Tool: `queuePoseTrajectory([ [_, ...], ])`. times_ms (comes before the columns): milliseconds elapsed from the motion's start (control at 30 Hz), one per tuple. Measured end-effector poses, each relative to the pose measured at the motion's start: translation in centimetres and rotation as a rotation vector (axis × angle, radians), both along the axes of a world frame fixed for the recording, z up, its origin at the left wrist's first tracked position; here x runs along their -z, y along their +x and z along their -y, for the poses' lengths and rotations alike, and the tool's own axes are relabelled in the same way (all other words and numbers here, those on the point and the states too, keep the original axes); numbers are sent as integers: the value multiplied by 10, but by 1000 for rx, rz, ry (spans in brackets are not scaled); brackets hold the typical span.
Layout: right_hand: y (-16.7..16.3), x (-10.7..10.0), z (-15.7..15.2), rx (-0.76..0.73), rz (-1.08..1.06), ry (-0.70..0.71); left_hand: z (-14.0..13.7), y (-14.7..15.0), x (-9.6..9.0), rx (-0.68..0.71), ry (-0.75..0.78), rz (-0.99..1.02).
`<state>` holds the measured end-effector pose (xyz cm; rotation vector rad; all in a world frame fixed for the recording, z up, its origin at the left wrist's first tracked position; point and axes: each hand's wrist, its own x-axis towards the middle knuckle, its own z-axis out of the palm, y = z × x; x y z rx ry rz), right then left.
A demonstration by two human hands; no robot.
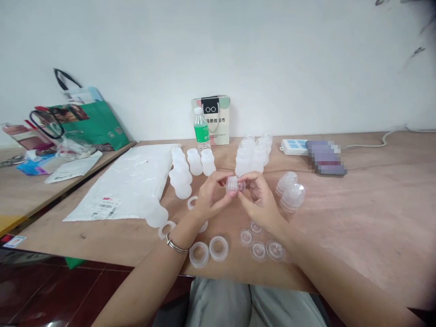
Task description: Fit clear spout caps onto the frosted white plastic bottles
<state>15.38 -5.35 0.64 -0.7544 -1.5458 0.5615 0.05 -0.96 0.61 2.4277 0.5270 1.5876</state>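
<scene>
Above the table's middle, my left hand pinches a clear threaded bottle collar. My right hand grips a clear rounded nipple at the collar's right side; how far the two are joined I cannot tell. Below my hands lie several loose translucent collars and, to their right, several clear nipples. Frosted bottle bodies stand left of my left hand, and one more frosted piece rests by the mailer. Clear domed caps sit right of my right hand.
Frosted bottles with domed tops stand behind my hands. Farther back are a water bottle and a paper bag. A white mailer covers the left; a power strip and a phone lie right. A green bag stands far left.
</scene>
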Motion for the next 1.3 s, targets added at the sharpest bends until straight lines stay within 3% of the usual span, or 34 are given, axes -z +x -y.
queuePoseTrajectory([
  [267,-2,-5,8,-48,-34,6,-3,1,6,-21,-59,39],
  [567,-1,1,2,-70,-83,-49,-5,2,9,114,-156,35],
  [733,-1,2,2,0,-100,-37,-4,0,7,201,-205,25],
  [1133,3,4,-5,80,-34,-25,-6,5,5,247,-317,192],
  [1300,4,2,-6,-69,8,-79,-7,3,4,278,-363,201],
])
